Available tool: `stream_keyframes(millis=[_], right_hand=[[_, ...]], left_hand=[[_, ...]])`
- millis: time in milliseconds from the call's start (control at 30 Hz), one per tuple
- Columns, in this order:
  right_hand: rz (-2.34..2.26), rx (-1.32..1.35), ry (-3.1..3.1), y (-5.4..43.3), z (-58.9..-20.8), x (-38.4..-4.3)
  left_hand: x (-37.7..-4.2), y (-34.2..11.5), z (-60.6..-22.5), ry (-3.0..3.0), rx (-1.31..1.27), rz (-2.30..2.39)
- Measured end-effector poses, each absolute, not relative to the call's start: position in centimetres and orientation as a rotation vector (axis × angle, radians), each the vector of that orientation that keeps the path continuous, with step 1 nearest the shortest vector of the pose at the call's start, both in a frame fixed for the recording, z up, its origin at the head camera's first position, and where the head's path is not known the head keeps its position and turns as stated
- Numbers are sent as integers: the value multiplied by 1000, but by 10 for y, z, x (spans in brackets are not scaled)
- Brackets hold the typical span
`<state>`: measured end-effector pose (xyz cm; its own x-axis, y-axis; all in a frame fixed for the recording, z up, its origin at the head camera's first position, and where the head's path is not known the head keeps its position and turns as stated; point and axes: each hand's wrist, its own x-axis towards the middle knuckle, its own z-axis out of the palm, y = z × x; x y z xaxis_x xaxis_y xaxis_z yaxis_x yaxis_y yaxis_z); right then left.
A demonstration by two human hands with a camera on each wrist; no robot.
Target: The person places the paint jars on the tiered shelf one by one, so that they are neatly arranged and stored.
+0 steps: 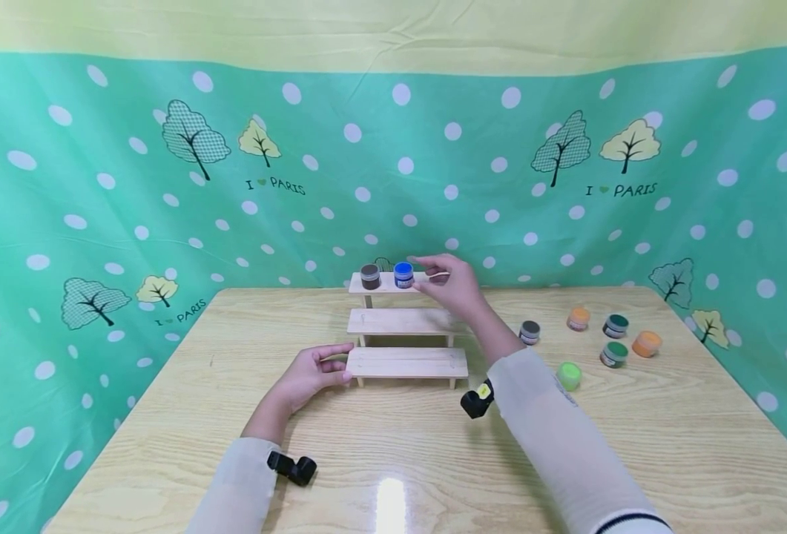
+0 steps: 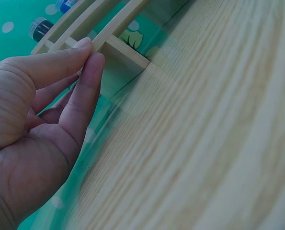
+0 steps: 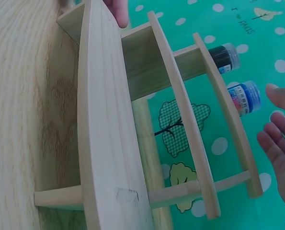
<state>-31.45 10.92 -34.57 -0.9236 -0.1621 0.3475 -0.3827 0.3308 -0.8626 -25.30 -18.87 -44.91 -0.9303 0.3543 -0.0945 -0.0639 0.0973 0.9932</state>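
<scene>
A three-step wooden stand (image 1: 406,361) stands near the back of the table. On its top step sit a dark paint jar (image 1: 369,277) and, to the right of it, a blue paint jar (image 1: 403,274). My left hand (image 1: 309,378) pinches the left end of the lowest step between thumb and forefinger, as the left wrist view of that hand (image 2: 41,110) shows. Just right of the blue jar is my right hand (image 1: 452,285), thumb and fingers spread. In the right wrist view a gap separates that hand (image 3: 283,139) from the blue jar (image 3: 245,98).
Right of the stand, several paint jars are scattered on the table (image 1: 393,437): a dark one (image 1: 529,332), orange ones (image 1: 578,319), dark green ones (image 1: 613,354) and a light green one (image 1: 570,376). A green dotted cloth (image 1: 393,148) hangs behind the table.
</scene>
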Motion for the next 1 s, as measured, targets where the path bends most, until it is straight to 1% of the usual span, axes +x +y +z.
stream_keyframes(millis=[600, 1000], right_hand=[[1532, 646, -2443, 141, -346, -282], [1518, 692, -2421, 168, -345, -255]], left_hand=[[-253, -191, -450, 2069, 288, 1905], [-252, -189, -448, 2066, 283, 1901]])
